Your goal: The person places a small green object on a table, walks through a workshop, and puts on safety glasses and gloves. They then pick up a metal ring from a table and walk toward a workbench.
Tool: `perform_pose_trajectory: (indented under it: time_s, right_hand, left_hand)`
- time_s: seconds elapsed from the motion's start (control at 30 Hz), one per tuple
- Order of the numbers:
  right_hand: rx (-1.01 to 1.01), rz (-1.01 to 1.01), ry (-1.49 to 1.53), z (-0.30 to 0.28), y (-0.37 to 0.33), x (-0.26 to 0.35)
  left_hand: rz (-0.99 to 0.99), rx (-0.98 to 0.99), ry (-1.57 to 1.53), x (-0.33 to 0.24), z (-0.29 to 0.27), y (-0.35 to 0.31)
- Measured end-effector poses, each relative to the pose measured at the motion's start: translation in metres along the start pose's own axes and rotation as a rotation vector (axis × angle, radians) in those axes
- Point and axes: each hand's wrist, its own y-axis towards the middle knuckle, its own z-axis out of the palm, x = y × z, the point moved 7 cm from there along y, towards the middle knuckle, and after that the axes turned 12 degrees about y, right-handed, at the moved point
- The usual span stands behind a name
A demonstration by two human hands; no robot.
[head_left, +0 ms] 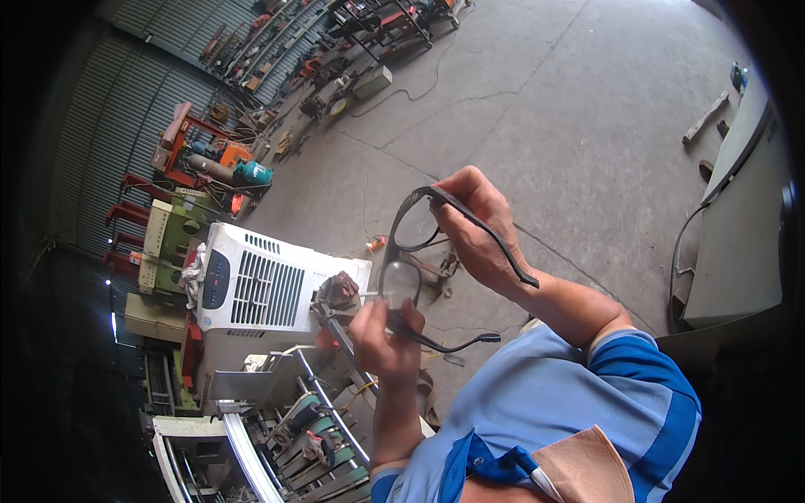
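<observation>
A pair of black-framed glasses (392, 250) with clear lenses is held up in front of my chest between both hands. My right hand (480, 214) pinches the frame at its upper corner, near the hinge, and one temple arm runs back past that wrist. At the lower corner, my left hand (387, 337) has its fingers closed around the frame beside the lower lens. The other temple arm extends to the right from there, its curved tip free. Both temple arms are unfolded. Part of the lower rim is hidden behind my left fingers.
Left of my hands stands a white cooling unit (268, 289) with dark vents. A machine with rails and rollers (319, 436) is below it. A grey cabinet (738, 235) stands at right. Machinery and a teal gas cylinder (253, 173) line the far left of the concrete floor (545, 109).
</observation>
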Motion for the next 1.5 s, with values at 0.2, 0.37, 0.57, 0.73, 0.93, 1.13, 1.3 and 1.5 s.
perform_pose_trajectory:
  time_s: [0.2, 0.37, 0.57, 0.73, 0.93, 1.13, 1.3, 1.5]
  right_hand:
    - [0.025, 0.043, 0.063, -0.005, 0.002, 0.001]
    - [0.024, -0.003, 0.008, -0.007, 0.004, 0.003]
    - [0.014, 0.016, -0.013, -0.009, 0.005, -0.001]
    - [0.013, 0.11, 0.107, -0.009, 0.005, -0.008]
    - [0.171, 0.333, 0.421, -0.008, 0.005, -0.018]
    - [0.307, 0.402, 0.625, -0.005, 0.004, -0.024]
    - [0.289, 0.43, 0.673, -0.002, 0.001, -0.03]
    - [0.24, 0.449, 0.673, 0.002, -0.002, -0.033]
  left_hand:
    - [0.008, 0.004, 0.029, -0.006, 0.002, 0.002]
    - [0.02, 0.012, 0.036, -0.008, 0.005, 0.003]
    - [0.002, 0.024, 0.052, -0.007, 0.006, 0.001]
    - [-0.038, 0.029, 0.024, -0.004, 0.007, -0.001]
    - [-0.197, 0.054, -0.087, 0.009, 0.01, -0.004]
    - [-0.271, 0.062, -0.225, 0.012, 0.012, -0.004]
    - [-0.321, 0.072, -0.302, 0.011, 0.009, -0.004]
    - [-0.484, 0.179, -0.363, 0.014, 0.011, -0.004]
